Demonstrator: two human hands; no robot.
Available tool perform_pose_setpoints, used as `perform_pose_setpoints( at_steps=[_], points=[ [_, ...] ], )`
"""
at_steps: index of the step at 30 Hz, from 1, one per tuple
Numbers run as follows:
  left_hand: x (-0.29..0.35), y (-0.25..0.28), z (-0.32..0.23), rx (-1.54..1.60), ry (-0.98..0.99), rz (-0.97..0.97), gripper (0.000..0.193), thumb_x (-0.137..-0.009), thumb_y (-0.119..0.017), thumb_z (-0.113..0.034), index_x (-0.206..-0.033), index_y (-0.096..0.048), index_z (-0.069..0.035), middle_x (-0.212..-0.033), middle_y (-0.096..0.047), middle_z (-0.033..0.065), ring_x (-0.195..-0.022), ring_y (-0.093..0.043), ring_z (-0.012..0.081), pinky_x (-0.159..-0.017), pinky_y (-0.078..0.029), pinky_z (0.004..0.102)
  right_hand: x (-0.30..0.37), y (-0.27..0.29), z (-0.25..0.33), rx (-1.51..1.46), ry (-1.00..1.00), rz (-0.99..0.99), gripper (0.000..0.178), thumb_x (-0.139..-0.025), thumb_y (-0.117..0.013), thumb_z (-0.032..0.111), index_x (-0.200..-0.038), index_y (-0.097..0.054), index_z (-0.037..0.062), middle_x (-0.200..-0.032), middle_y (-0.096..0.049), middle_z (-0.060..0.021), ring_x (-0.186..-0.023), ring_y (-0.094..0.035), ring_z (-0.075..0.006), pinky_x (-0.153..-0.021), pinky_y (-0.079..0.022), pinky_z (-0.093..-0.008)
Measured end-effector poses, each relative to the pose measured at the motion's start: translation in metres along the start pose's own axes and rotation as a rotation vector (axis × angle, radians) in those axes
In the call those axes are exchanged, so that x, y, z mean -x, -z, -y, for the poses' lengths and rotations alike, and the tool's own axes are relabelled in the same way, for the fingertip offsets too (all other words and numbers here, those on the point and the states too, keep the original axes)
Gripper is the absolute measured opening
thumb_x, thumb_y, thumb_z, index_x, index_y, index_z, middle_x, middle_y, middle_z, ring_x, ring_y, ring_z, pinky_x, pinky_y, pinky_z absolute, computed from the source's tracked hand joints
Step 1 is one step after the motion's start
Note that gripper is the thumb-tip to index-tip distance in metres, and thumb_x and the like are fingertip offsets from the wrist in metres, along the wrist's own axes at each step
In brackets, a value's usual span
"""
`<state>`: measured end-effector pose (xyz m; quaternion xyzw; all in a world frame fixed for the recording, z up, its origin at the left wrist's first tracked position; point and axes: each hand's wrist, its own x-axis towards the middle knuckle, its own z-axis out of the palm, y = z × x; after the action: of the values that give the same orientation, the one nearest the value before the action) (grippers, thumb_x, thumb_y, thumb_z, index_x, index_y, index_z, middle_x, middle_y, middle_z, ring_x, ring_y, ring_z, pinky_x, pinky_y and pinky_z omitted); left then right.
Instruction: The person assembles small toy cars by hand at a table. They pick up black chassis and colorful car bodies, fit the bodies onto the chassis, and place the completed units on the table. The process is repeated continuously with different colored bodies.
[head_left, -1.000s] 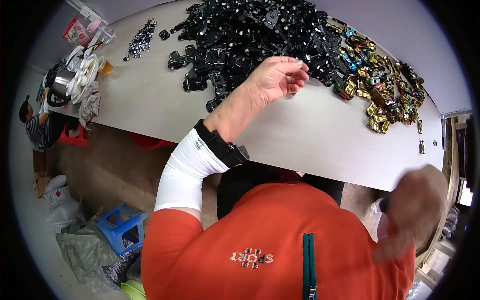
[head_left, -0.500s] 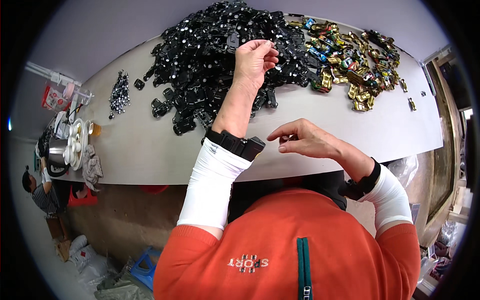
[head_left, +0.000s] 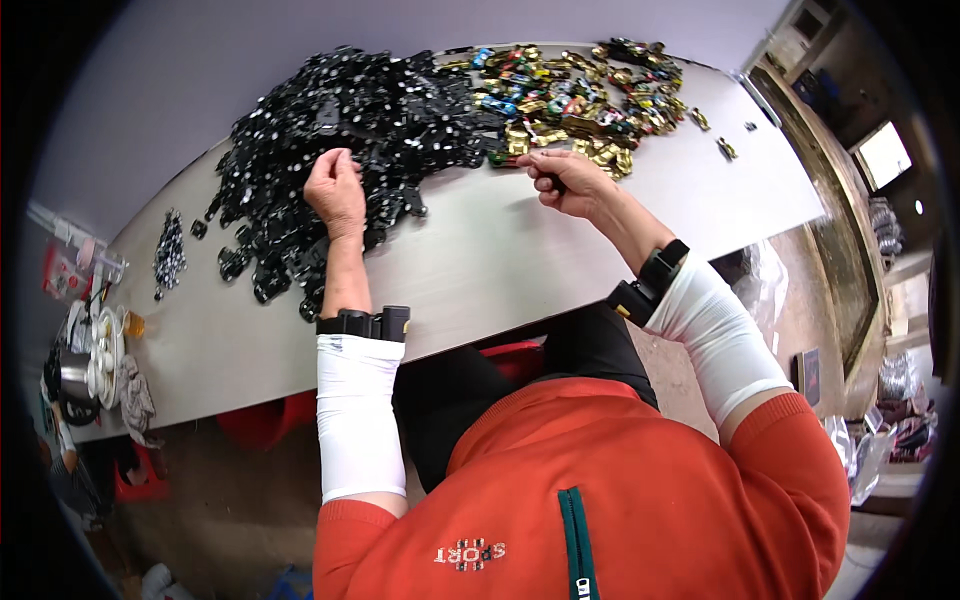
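Heap of black toy-car parts (head_left: 375,120) lies beneath and beyond the curled left hand (head_left: 336,198), the smaller gold-toned pile (head_left: 590,95) just beyond the nearer right hand (head_left: 572,186), and a red-green piece (head_left: 498,159), seemingly lengthwise sideways, left of its half-curled fingers, either hand's pinch impossible to tell.

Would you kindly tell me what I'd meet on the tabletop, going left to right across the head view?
White tray → cluster of small silvery parts → heap of black toy-car parts → heap of gold and coloured pieces → two loose gold pieces → tiny dark piece.
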<state>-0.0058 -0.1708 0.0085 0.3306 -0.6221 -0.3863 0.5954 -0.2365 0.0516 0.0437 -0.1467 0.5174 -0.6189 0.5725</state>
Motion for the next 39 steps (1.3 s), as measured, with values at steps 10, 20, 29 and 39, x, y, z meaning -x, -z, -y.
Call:
perform_pose_setpoints(
  at_steps=[10, 20, 29, 39],
  points=[
    [0.007, 0.01, 0.005, -0.148, -0.145, 0.07, 0.008, -0.085, -0.06, -0.007, -0.085, -0.065, -0.001, -0.068, -0.062, 0.0034, -0.056, -0.056, 0.0095, -0.052, -0.045, 0.0236, 0.005, 0.049, -0.039, -0.702, 0.283, -0.027, 0.025, -0.092, -0.055, 0.028, -0.091, -0.052, 0.0039, -0.066, -0.046, 0.0008, -0.053, -0.038, -0.0086, -0.045, -0.031, -0.0217],
    [0.026, -0.008, -0.024, -0.428, -0.454, 0.256, 0.012, -0.075, -0.064, -0.004, -0.085, -0.059, -0.002, -0.079, -0.058, 0.0106, -0.072, -0.059, 0.0297, -0.063, -0.048, 0.0365, -0.02, 0.042, -0.023, -0.381, 0.189, -0.239, 0.011, -0.09, -0.055, 0.014, -0.09, -0.054, 0.0038, -0.069, -0.05, -0.0009, -0.054, -0.042, -0.0081, -0.043, -0.032, -0.0208],
    [0.026, -0.011, -0.021, -0.235, -0.3, 0.38, 0.007, -0.079, -0.063, -0.003, -0.085, -0.065, 0.001, -0.072, -0.064, 0.0081, -0.059, -0.06, 0.016, -0.056, -0.047, 0.0279, -0.046, -0.011, -0.018, 0.728, 0.596, -0.421, 0.008, -0.079, -0.063, 0.006, -0.081, -0.065, -0.0018, -0.063, -0.057, 0.0013, -0.058, -0.048, -0.0059, -0.053, -0.04, -0.022],
    [-0.035, -0.068, -0.076, 0.095, 0.088, 0.155, 0.008, -0.084, -0.06, -0.005, -0.079, -0.065, -0.001, -0.064, -0.062, 0.0032, -0.047, -0.051, 0.0049, -0.043, -0.041, 0.0184, 0.041, -0.126, -0.045, 0.478, 0.087, 0.556, 0.059, -0.073, -0.077, 0.035, -0.111, -0.058, -0.0061, -0.093, -0.063, -0.0094, -0.088, -0.058, -0.0156, -0.076, -0.048, -0.0288]
  ],
)
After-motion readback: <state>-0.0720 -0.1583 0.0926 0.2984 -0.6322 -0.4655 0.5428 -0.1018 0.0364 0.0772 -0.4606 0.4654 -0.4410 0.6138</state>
